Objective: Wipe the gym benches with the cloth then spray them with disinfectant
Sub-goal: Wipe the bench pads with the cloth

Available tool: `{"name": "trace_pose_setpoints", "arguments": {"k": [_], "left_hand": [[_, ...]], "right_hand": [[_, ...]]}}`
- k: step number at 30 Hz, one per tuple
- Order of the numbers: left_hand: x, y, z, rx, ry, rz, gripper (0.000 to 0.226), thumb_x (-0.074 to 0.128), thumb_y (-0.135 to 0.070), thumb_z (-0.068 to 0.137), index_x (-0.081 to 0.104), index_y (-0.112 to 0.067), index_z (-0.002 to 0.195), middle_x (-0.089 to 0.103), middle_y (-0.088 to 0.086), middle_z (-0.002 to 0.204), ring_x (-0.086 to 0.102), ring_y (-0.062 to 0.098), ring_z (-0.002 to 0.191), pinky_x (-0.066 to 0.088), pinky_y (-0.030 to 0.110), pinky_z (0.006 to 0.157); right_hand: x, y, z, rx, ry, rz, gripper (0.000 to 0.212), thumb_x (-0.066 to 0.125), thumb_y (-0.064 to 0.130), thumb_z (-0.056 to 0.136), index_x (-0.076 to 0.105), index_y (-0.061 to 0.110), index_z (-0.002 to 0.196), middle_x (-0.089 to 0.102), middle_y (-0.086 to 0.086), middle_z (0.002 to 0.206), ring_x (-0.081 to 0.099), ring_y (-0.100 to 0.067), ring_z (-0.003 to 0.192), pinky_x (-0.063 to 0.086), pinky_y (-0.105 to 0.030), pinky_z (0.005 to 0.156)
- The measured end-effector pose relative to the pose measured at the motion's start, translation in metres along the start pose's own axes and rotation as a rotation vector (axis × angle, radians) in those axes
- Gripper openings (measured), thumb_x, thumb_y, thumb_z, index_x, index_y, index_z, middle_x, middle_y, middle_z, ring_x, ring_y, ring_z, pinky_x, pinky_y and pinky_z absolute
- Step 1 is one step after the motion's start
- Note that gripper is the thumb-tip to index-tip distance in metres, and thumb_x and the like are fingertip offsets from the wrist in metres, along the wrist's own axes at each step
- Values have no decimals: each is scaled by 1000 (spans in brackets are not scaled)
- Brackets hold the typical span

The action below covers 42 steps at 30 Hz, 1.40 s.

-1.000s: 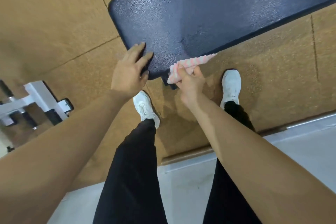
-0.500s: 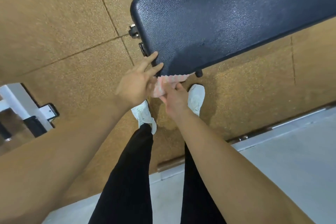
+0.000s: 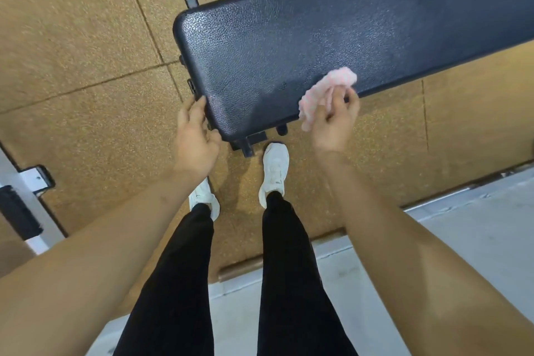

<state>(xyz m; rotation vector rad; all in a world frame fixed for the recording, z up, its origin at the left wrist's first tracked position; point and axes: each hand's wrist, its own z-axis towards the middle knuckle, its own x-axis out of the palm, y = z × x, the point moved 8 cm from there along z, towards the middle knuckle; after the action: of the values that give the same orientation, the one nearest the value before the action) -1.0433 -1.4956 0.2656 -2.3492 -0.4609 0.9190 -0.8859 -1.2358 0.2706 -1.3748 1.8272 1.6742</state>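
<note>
Two hands meet the navy gym bench (image 3: 303, 46): the left hand (image 3: 196, 136) curls its fingers (image 3: 198, 105) round the near corner, and the right hand (image 3: 332, 121) pinches a bunched pink cloth (image 3: 325, 92) at the near edge.

Dark navy bench pad (image 3: 318, 46), pebbled grain; pale pink cloth (image 3: 320, 92), faintly white-striped; speckled tan floor (image 3: 72, 37) with dark seams; black trousers (image 3: 179, 283); white shoes (image 3: 274, 167); pale grey strip (image 3: 476, 225) near right; white-and-black frame (image 3: 29, 182) far left
</note>
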Motion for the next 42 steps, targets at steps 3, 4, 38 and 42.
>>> {"name": "trace_pose_setpoints", "arguments": {"k": [3,4,38,42], "left_hand": [[4,14,7,-119,-27,-139,72,60,-6,96,33,-21,160,40,-2,157,58,16,124,48,33,109],[7,16,7,-161,-20,-211,72,60,-2,97,32,-22,160,46,-1,155,62,18,119,53,38,105],[-3,11,-38,-543,10,-606,26,52,-7,104,63,-14,127,66,8,126,63,27,114,51,40,106],[-30,1,-59,-555,1,-598,18,58,-9,101,71,-21,107,71,1,111,67,25,106,52,37,97]], "right_hand": [[3,2,24,-233,95,-457,42,43,37,104,51,26,144,26,-6,166,31,-31,139,28,-38,114],[8,-2,28,-257,162,-558,47,37,43,105,43,28,148,19,-2,169,21,-37,149,20,-49,119],[49,58,-73,-860,591,-552,41,81,-3,72,72,11,110,70,-8,110,63,-33,95,53,-42,86],[20,75,-75,-359,640,-333,24,69,7,88,71,13,111,65,-6,108,62,-28,102,51,-38,85]]}}
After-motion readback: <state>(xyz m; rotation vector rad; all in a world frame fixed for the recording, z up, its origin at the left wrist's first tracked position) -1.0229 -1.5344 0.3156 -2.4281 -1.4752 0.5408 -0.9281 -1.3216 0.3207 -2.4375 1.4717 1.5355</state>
